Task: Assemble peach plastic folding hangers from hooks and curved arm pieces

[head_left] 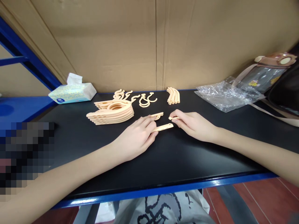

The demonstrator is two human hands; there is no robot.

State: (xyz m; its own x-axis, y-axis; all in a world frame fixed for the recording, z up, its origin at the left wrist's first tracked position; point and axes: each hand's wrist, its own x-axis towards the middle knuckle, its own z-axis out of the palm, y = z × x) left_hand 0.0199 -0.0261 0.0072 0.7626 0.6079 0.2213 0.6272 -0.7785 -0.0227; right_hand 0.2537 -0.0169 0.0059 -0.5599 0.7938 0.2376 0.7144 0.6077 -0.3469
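Observation:
My left hand (pixel 137 135) is closed around a beige plastic hanger body (pixel 164 127), whose slotted end sticks out to the right of my fingers. Another part of it, with a curved edge, shows above the hand. Just to the right, my right hand (pixel 196 124) pinches a small beige hanger piece (pixel 173 118); its tip points at the hanger body, with a gap between them. Most of this piece is hidden by the fingers. Behind my left hand lies a stack of beige hanger bodies (pixel 112 115). Loose hanger hooks (pixel 144 104) and several curved hanger arms (pixel 173 95) lie farther back.
A tissue pack (pixel 73 93) stands at the back left of the black table (pixel 177 161). On the right are a clear plastic bag (pixel 225 96), a strapped water bottle (pixel 261 74) and a dark bag (pixel 286 88). Cardboard (pixel 116 46) rises behind the table.

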